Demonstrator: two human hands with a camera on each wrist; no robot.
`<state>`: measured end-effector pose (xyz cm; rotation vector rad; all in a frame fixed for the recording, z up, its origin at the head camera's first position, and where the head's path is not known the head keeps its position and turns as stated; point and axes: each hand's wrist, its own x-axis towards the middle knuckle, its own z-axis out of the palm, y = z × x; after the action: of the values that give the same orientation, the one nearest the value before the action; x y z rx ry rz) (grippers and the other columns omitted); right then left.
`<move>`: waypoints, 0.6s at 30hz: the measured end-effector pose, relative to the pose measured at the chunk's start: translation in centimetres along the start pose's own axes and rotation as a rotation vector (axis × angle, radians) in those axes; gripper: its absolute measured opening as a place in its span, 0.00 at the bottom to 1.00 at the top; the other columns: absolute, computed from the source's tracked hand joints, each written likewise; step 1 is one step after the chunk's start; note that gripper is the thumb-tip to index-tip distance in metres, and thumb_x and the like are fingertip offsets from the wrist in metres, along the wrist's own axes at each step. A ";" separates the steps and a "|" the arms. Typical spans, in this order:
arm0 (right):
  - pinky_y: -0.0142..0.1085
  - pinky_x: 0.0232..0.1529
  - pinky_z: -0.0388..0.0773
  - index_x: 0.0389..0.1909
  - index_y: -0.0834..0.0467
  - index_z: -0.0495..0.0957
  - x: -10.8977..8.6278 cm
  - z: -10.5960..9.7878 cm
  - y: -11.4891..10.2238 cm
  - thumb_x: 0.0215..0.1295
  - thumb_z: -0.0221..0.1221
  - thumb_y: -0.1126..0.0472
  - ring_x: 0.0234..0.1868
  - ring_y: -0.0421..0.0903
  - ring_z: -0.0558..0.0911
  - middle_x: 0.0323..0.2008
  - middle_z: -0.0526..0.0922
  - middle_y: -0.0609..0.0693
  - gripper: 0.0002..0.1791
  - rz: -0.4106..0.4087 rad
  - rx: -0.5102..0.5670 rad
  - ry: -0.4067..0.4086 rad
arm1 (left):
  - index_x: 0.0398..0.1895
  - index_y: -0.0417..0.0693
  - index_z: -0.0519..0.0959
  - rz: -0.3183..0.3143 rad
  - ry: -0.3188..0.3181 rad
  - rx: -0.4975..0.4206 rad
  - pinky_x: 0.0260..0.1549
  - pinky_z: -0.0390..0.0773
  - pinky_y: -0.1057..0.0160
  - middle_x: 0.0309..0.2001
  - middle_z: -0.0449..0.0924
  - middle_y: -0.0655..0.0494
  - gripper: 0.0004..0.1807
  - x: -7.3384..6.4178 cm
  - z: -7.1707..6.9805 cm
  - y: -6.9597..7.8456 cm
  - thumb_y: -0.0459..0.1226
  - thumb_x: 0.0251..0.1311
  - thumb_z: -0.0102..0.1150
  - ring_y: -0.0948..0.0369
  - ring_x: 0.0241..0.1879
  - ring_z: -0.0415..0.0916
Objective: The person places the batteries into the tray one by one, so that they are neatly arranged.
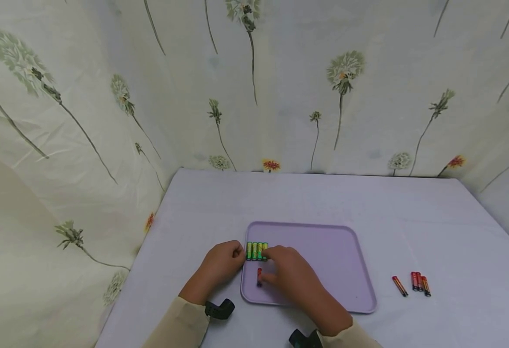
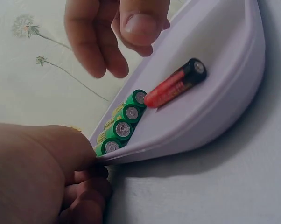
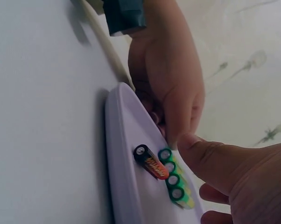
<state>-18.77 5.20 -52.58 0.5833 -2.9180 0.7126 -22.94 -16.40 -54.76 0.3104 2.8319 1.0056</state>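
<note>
Pale cloth (image 1: pixel 286 72) printed with long-stemmed flowers hangs behind a white-covered table (image 1: pixel 315 198), seen from above through the head camera I follow. Nearest to the work is one red battery (image 2: pixel 174 85), lying in the left part of a lilac tray (image 1: pixel 315 251). Its long axis runs away from the person, red end toward a row of green batteries (image 1: pixel 254 251), black end toward the near rim. It lies between the two hands, nearer the right hand (image 1: pixel 291 273), whose thumb hangs just beside it; both wrist views show me a gap there. That hand reaches in low from the near right, fingers loosely bent and pointing left, gripping nothing that I can see. Its index fingertip hovers at the rightmost green battery; whether they touch, I cannot tell. Four green batteries lie side by side along the tray's left wall, roughly in line with the red one's axis. Outside that wall, the left hand (image 1: pixel 223 261) is curled, thumb and fingers pinching the rim. Farther out, on the table to the right, I see one stray red battery (image 1: pixel 399 286) lying aslant and a cluster of three more (image 1: pixel 414 281).
</note>
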 end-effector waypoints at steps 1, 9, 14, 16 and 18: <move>0.45 0.56 0.81 0.54 0.54 0.85 -0.1 -0.3 0.1 0.53 0.79 0.48 0.52 0.48 0.84 0.51 0.88 0.47 0.28 0.011 0.002 -0.001 | 0.30 0.57 0.78 -0.004 -0.002 -0.001 0.29 0.69 0.61 0.25 0.74 0.63 0.08 0.0 0.0 0.0 0.42 0.70 0.57 0.63 0.29 0.71; 0.49 0.62 0.78 0.56 0.54 0.85 -0.7 -2.5 1.6 0.56 0.78 0.50 0.60 0.51 0.82 0.55 0.87 0.47 0.27 0.130 0.007 -0.021 | 0.30 0.58 0.77 -0.022 -0.001 -0.006 0.30 0.70 0.61 0.25 0.75 0.62 0.09 0.2 0.2 0.1 0.43 0.71 0.57 0.62 0.29 0.71; 0.50 0.61 0.79 0.56 0.53 0.85 -1.2 -3.0 3.1 0.56 0.78 0.51 0.59 0.51 0.82 0.54 0.87 0.47 0.27 0.182 -0.002 -0.042 | 0.30 0.57 0.77 -0.022 -0.006 -0.017 0.30 0.70 0.60 0.26 0.75 0.62 0.09 0.0 0.1 0.2 0.43 0.71 0.57 0.62 0.29 0.71; 0.50 0.61 0.78 0.56 0.53 0.84 -1.3 -3.0 3.6 0.56 0.77 0.51 0.58 0.50 0.82 0.54 0.86 0.47 0.27 0.191 0.000 -0.056 | 0.30 0.57 0.77 -0.025 -0.008 -0.018 0.30 0.70 0.60 0.26 0.75 0.61 0.09 0.0 0.1 0.2 0.42 0.71 0.57 0.62 0.29 0.71; 0.51 0.61 0.78 0.56 0.53 0.84 -1.5 -2.9 4.0 0.56 0.77 0.51 0.59 0.50 0.82 0.55 0.86 0.48 0.27 0.195 -0.004 -0.066 | 0.30 0.56 0.77 -0.026 -0.009 -0.017 0.30 0.70 0.60 0.26 0.75 0.61 0.09 -0.1 0.2 0.2 0.42 0.71 0.57 0.62 0.29 0.71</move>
<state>-18.98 10.38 -51.95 0.3300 -3.0668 0.7195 -22.83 -16.17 -54.79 0.2753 2.8099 1.0201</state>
